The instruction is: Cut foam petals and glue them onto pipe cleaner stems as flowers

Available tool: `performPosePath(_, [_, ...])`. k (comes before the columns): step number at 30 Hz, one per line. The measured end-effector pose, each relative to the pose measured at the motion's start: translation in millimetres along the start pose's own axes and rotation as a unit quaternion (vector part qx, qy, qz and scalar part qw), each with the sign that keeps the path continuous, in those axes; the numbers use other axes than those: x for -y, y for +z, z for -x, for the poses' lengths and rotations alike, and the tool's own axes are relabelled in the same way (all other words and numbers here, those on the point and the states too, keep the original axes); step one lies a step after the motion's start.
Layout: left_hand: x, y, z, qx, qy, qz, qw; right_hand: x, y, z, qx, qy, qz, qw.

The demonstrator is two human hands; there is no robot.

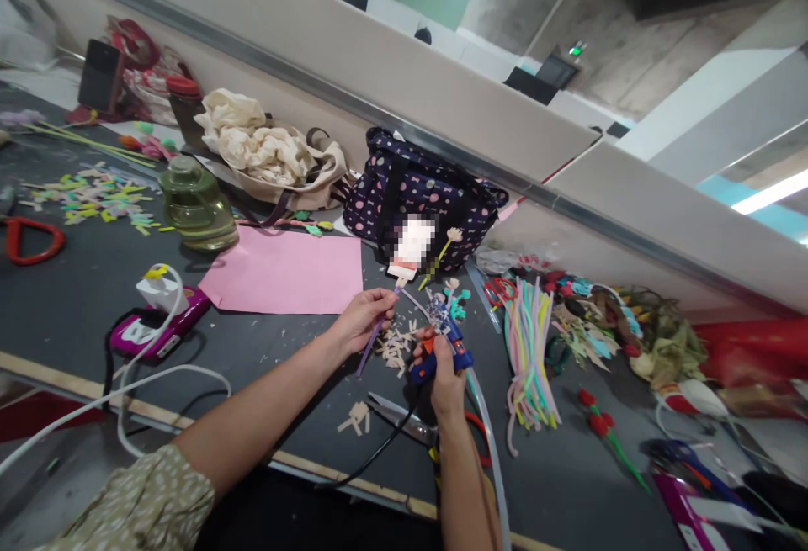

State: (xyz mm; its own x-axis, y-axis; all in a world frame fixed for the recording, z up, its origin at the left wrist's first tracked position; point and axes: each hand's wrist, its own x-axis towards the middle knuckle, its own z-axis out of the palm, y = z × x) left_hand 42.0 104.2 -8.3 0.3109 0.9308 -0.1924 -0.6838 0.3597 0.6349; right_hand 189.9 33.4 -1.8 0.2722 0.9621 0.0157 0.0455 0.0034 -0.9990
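Two bags stand along the back of the table (265, 357): a cream tote (300, 192) w/ crumpled cream cloth (258, 139) spilling over its rim, & a navy patterned bag (372, 202), contents n/a from this angle. L of the tote, a red-lidded bottle (185, 118), dark inside, can't tell what's in it; in front of that, a green see-thru jug (199, 213) w/ some liquid in the bottom.

Mid-table, left hand (369, 320): fingers pinched tight on a purple stem (369, 352), beige bit at its top. Right hand (445, 374): fingers wrapped round a blue glue gun (465, 359), nozzle pointing up & away, just R of the stem.

Beige scraps (396, 351) lie btwn/below the hands. Scissors (404, 419) nearby, partly hidden by R forearm; black cord (386, 448) crosses in front of them. Pink sheet (296, 278) lies L of left hand, bundle of pastel pipe cleaners (530, 341) R of the gun, purple power strip (161, 328) w/ white cable far L.
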Motion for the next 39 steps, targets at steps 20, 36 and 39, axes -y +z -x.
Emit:
performPosePath(20, [4.9, -9.2, -2.6, 0.024, -0.111, 0.101, 0.988, -3.2, 1.6, 6.3, 0.010, -0.135, 0.195, 0.971])
performPosePath(36, [11.2, -9.9, -3.6, 0.037, -0.173, 0.116, 0.977, -1.3, 3.4, 4.1, 0.017, -0.158, 0.203, 0.966])
performPosePath(39, [10.4, -8.3, -2.5, 0.035, -0.172, 0.124, 0.977, -0.6, 4.4, 4.0, 0.014, -0.155, 0.200, 0.967])
